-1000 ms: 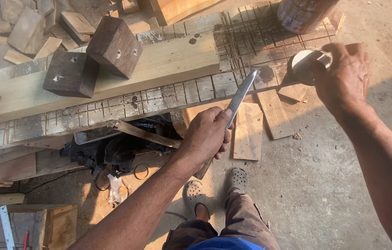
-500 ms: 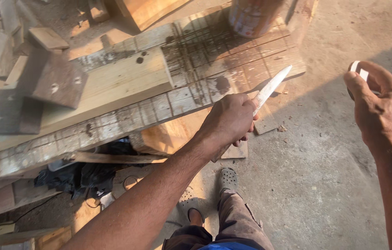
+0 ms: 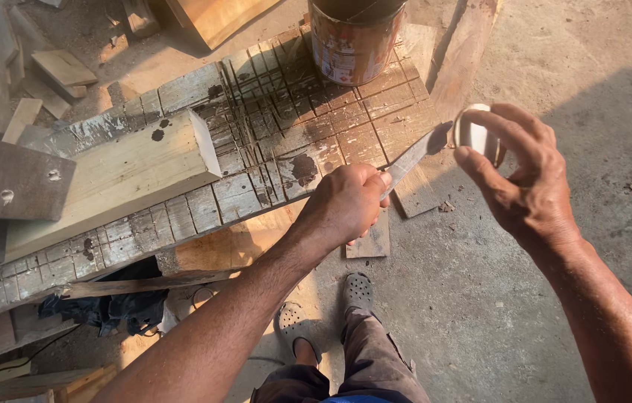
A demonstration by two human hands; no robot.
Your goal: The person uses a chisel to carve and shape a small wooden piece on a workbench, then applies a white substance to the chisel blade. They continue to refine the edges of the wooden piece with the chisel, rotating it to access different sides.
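My left hand (image 3: 346, 203) grips the handle of a flat metal blade (image 3: 419, 151) that points up and right, its tip close to a small white round object (image 3: 474, 133). My right hand (image 3: 521, 175) holds that white object between thumb and fingers, raised over the concrete floor. Both hands hover at the right end of a scored, weathered wooden board (image 3: 271, 149).
A rusty metal can (image 3: 353, 37) stands on the board's far end. A pale timber beam (image 3: 99, 186) lies on the board at left, with dark wood blocks (image 3: 10, 186) beside it. Wood offcuts (image 3: 372, 239) lie on the floor by my sandalled feet (image 3: 323, 313).
My view has shifted so the board and can appear closer. My right hand moved left and down toward the blade tip; the left hand with the blade stayed near the board's edge.
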